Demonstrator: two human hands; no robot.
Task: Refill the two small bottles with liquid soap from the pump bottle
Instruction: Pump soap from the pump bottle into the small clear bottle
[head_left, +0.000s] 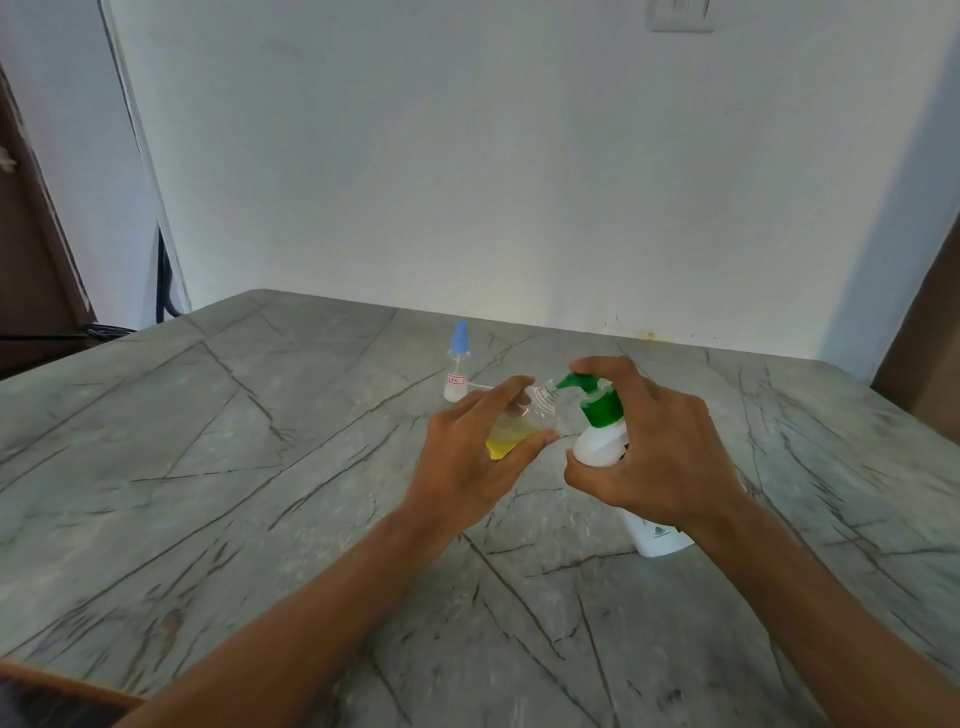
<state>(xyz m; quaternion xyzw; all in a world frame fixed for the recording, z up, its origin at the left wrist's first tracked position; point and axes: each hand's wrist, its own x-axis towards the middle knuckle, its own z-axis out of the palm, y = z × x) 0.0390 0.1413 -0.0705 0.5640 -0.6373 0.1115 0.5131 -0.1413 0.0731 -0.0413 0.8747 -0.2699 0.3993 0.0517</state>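
Left hand (478, 457): sat just left of frame centre, forearm coming up from the bottom edge; thumb and fingers were curled round the small clear bottle (511, 428), the thumb along its lower side and the fingers over its top.
Small clear bottle: lay within the left hand's grasp, tilted, its open threaded neck pointing up and to the right, clear of the fingertips; yellow liquid had pooled in its lower end beside the thumb.
Right hand (660, 457): sat right of centre; thumb and lower fingers were wrapped round the shoulder of the pump bottle (602, 441), and the index finger lay arched over the top of the pump head (582, 384).
Pump bottle: white with a green collar, leaning towards the upper left; its base showed below the right wrist, at the table (260, 467).
Pump head: green, its spout aimed left and just at the small clear bottle's neck; whether they touched could not be told.
Hands to each other: close together, with only a narrow gap between the two bottles.
Second small bottle (457, 369): stood upright above the left hand's fingers, further back on the table, blue spray cap on and a small label on its front; no hand touched it.
Table: grey, marble-patterned with dark veins, filling the lower half of the frame.
Wall (519, 156): pale, across the upper half, with a switch plate (680, 15) at the top edge, right of centre.
Left edge: a dark door (31, 260), with black cables (166, 280) hanging beside the table's far corner.
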